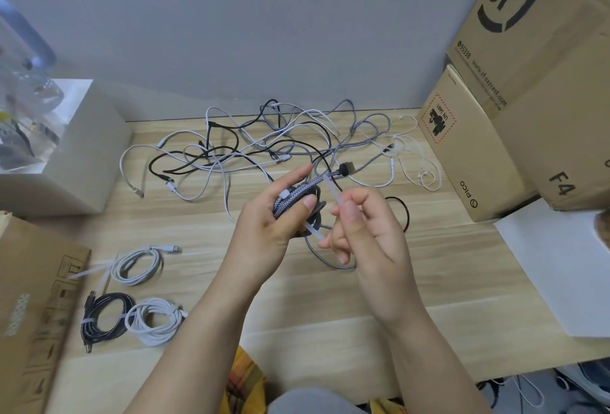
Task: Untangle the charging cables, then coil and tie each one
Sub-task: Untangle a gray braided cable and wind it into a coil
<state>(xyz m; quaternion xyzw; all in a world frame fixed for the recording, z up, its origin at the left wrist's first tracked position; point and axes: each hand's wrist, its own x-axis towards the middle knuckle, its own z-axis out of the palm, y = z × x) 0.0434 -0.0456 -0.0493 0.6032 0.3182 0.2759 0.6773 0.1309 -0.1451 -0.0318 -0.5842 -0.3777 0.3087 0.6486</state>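
My left hand (274, 215) grips a coiled grey braided cable (297, 197) above the middle of the wooden table (330, 298). A white zip tie (331, 187) wraps the coil, and my right hand (363, 225) pinches its upper end between thumb and fingers. A loose grey loop of that cable (333, 263) hangs down to the table. Behind the hands lies a tangle of white, grey and black cables (264, 143). At the front left rest three tied coils: a white coil (137, 265), a black coil (104, 318) and another white coil (156, 319).
A white box (76, 156) stands at the left, with a cardboard sheet (29, 314) in front of it. Cardboard boxes (478, 136) are stacked at the right, beside a white sheet (558, 268). Loose zip ties (95, 270) lie near the coils. White earphones (425, 169) lie by the boxes.
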